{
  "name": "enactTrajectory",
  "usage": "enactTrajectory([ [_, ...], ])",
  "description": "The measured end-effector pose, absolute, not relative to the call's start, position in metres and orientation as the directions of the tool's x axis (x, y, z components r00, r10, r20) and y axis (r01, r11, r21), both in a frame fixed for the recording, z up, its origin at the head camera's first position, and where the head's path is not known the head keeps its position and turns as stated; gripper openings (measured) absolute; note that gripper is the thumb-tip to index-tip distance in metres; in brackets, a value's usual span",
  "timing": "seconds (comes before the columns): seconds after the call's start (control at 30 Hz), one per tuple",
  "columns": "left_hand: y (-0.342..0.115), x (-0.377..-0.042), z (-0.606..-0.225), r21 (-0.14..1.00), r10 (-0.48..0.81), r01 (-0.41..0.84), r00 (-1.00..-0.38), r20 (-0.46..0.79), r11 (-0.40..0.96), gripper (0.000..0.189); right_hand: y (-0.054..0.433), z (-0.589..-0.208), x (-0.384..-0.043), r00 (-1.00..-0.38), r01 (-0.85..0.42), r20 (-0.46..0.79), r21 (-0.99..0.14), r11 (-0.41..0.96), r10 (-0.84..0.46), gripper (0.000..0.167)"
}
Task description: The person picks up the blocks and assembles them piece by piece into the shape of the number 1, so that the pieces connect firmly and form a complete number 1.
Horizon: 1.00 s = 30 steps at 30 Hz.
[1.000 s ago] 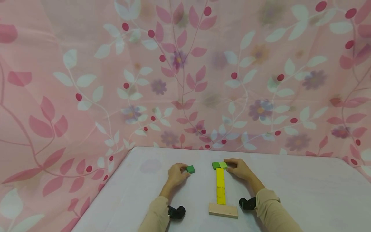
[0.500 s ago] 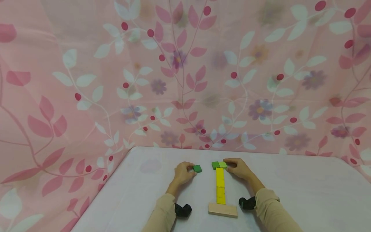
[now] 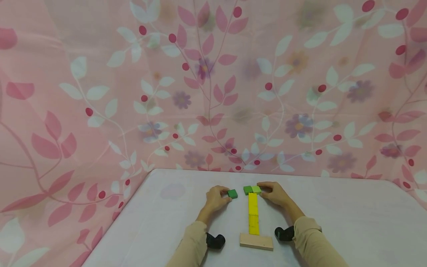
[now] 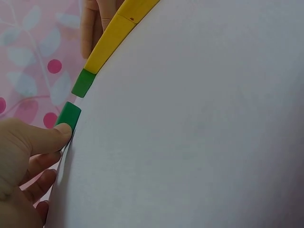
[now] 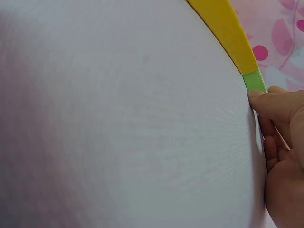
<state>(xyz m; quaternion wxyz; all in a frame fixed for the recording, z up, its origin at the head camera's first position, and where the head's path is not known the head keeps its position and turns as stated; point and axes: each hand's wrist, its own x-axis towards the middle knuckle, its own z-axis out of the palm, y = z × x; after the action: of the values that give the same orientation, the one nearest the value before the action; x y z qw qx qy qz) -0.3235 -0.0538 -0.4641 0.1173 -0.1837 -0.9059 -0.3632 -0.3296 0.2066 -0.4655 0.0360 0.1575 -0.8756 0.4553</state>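
My left hand (image 3: 216,198) pinches a dark green block (image 3: 232,194) between thumb and fingers, at or just above the white tabletop. In the left wrist view, a narrow gap parts this held block (image 4: 69,114) from another green block (image 4: 83,83). That second green block (image 3: 248,190) sits side by side with a light green block (image 3: 256,189) at the far end of a yellow strip (image 3: 253,204). The right hand (image 3: 275,194) holds the light green block by its right side, thumb and fingers on it. The right wrist view shows the thumb on its end (image 5: 255,81).
Two yellow pieces lie end to end, running toward me to a plain wooden block (image 3: 256,241) set crosswise. Black wrist devices (image 3: 217,241) hang from both sleeves. A pink floral cloth (image 3: 213,92) stands behind the white table (image 3: 360,222).
My left hand has moved right with its dark green block, nearing the pair of green blocks. The right hand and the laid-out pieces have stayed in place.
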Motion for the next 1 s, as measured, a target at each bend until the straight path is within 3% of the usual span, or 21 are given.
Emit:
enactTrajectory([
  [0.27, -0.044, -0.324, -0.464, 0.622, 0.252, 0.424, -0.903, 0.349, 0.658, 0.025, 0.212, -0.468, -0.328, -0.886, -0.454, 0.333, -0.759, 0.466, -0.321, 0.037],
  [0.53, -0.035, -0.327, -0.463, 0.611, 0.266, 0.406, -0.913, 0.31, 0.68, 0.025, 0.208, -0.467, -0.33, -0.94, -0.33, 0.226, -0.79, 0.517, -0.256, 0.037],
  [1.0, -0.026, -0.331, -0.462, 0.599, 0.26, 0.393, -0.918, 0.299, 0.698, 0.024, 0.208, -0.467, -0.33, -0.939, -0.333, 0.229, -0.784, 0.524, -0.256, 0.038],
])
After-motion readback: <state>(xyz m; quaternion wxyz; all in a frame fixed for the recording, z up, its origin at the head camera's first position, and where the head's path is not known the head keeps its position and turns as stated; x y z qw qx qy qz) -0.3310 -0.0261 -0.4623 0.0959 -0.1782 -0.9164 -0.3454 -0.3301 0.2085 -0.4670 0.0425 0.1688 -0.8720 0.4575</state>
